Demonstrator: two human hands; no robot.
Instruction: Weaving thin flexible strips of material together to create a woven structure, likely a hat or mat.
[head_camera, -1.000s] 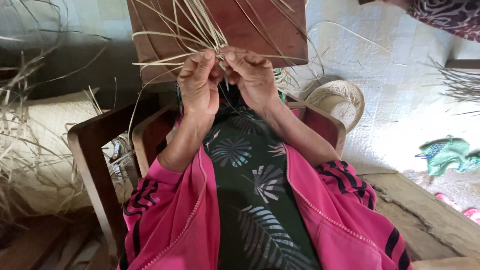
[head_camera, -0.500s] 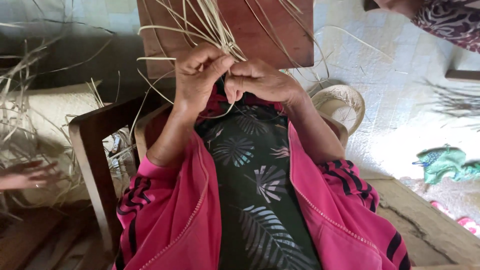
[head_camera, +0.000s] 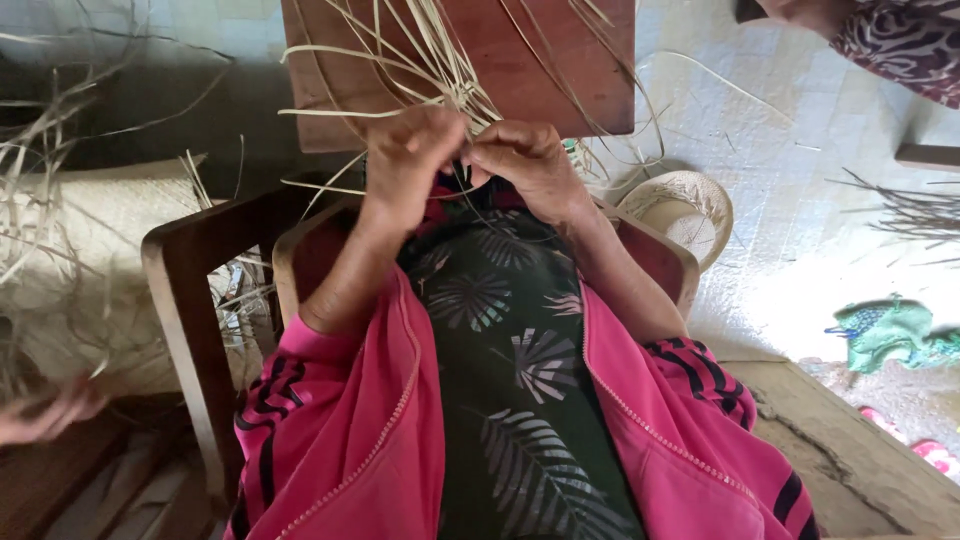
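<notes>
While the straw strips (head_camera: 440, 70) are fanning out toward the top of the frame, I am watching both hands meeting just below them, at the upper middle. The left hand (head_camera: 408, 165) is curled shut, its thumb and fingertips pinching the point where the strips gather; the right hand (head_camera: 530, 165) is closed on the same knot from the other side, knuckles touching the left. So the worked spot is sitting right between the two hands, and neither is nearer than the other. The long axis of the strips is running up and away from the hands, over the brown board (head_camera: 560, 70) that is lying behind them, with a few loose ends bending off to the left and right.

Below the hands, pink sleeves (head_camera: 330, 420) and a dark leaf-print cloth (head_camera: 510, 370) are filling the lower middle. A wooden chair frame (head_camera: 190, 300) is standing at the left, with more loose straw (head_camera: 40, 200) heaped beyond it. A woven hat (head_camera: 685, 205) is lying just right of the right wrist. Another person's hand (head_camera: 45, 415) is showing at the lower left edge, well apart, and a green cloth (head_camera: 895, 330) is lying on the floor at the right.
</notes>
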